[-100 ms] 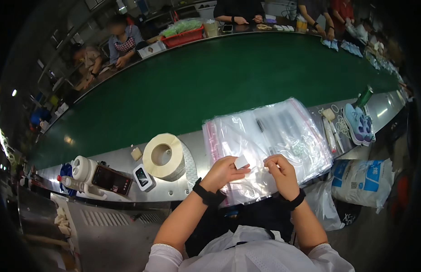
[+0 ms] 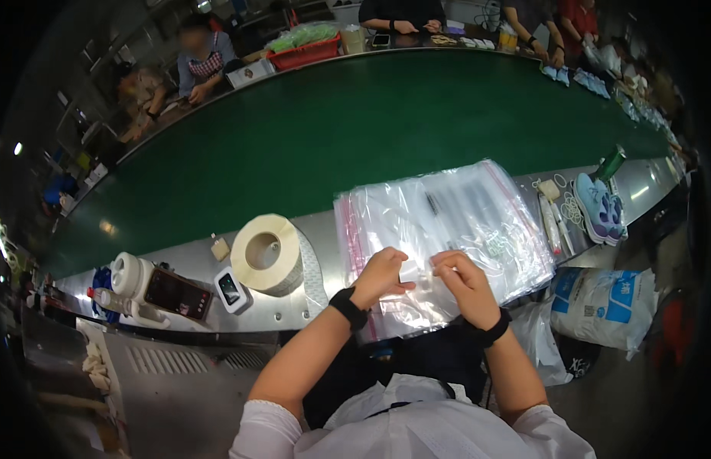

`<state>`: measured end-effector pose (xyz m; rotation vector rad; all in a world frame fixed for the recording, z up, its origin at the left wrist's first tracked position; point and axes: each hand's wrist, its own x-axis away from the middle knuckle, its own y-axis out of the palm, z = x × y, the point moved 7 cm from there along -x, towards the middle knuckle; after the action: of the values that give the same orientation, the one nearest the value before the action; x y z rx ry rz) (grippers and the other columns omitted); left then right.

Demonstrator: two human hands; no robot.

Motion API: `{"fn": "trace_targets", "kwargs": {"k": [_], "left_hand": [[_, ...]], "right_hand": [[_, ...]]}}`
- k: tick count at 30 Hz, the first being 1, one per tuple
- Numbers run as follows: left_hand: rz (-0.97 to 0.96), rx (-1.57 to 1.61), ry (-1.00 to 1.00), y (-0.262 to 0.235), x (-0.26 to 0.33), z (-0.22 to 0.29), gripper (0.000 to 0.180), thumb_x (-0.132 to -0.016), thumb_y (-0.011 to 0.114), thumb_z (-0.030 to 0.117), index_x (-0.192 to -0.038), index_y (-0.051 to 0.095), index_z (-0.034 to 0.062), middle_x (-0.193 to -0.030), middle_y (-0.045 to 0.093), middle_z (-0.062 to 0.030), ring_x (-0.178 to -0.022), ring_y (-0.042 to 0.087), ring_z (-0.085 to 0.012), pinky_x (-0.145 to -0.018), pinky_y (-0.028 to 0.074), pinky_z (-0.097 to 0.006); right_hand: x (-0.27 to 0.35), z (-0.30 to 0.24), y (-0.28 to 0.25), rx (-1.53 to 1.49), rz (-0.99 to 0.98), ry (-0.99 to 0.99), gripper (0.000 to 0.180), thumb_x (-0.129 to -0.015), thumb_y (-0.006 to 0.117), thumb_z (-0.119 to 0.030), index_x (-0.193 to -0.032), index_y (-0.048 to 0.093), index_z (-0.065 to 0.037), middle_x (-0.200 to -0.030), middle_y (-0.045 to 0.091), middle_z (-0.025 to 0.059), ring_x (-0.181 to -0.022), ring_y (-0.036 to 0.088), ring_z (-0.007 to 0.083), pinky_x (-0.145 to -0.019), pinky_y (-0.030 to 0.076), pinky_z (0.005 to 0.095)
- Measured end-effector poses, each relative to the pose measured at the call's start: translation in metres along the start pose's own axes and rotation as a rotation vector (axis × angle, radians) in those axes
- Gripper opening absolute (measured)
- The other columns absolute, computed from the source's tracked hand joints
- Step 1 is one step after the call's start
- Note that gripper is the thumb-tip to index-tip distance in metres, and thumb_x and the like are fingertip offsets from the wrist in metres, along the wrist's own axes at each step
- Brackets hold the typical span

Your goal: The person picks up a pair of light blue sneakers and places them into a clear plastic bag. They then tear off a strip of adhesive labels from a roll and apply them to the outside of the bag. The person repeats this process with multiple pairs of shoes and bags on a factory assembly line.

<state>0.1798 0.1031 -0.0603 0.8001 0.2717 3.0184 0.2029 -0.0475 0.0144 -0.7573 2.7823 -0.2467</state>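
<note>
Drawing nearer each other, the left hand is holding its thumb and fingers apart; the right hand is curling, its grip unclear. One white slip is showing between them, over one stack of clear bags.

Over the broad belt, beyond the bags, a hand could pass freely. Leftward, the roll stands in the way, then the phone and bottle; rightward, the shoes and can. Only a narrow gap separates bags from the roll's strip.
</note>
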Motion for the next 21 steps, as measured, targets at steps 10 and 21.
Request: {"fn": "trace_targets", "kwargs": {"k": [10, 21], "left_hand": [[-0.179, 0.518, -0.139, 0.008, 0.064, 0.014, 0.056, -0.095, 0.037, 0.04, -0.135, 0.027, 0.0018, -0.131, 0.038, -0.0262, -0.114, 0.048, -0.0407, -0.086, 0.048, -0.049], [0.409, 0.447, 0.225, -0.084, 0.192, -0.073, 0.037, -0.095, 0.041, 0.028, -0.114, 0.047, -0.0031, -0.111, 0.057, -0.021, -0.096, 0.061, -0.0302, -0.075, 0.053, -0.037]], "right_hand": [[0.032, -0.049, 0.048, 0.72, -0.181, -0.397, 0.058, -0.065, 0.075, -0.021, -0.112, 0.049, 0.001, -0.107, 0.054, 0.0172, -0.097, 0.054, 0.03, -0.085, 0.043, 0.0378], [0.028, 0.05, -0.092, -0.195, 0.577, 0.382, 0.017, -0.089, 0.054, -0.016, -0.097, 0.057, -0.002, -0.081, 0.059, 0.0028, -0.063, 0.058, 0.0116, -0.058, 0.046, 0.0221]]}}
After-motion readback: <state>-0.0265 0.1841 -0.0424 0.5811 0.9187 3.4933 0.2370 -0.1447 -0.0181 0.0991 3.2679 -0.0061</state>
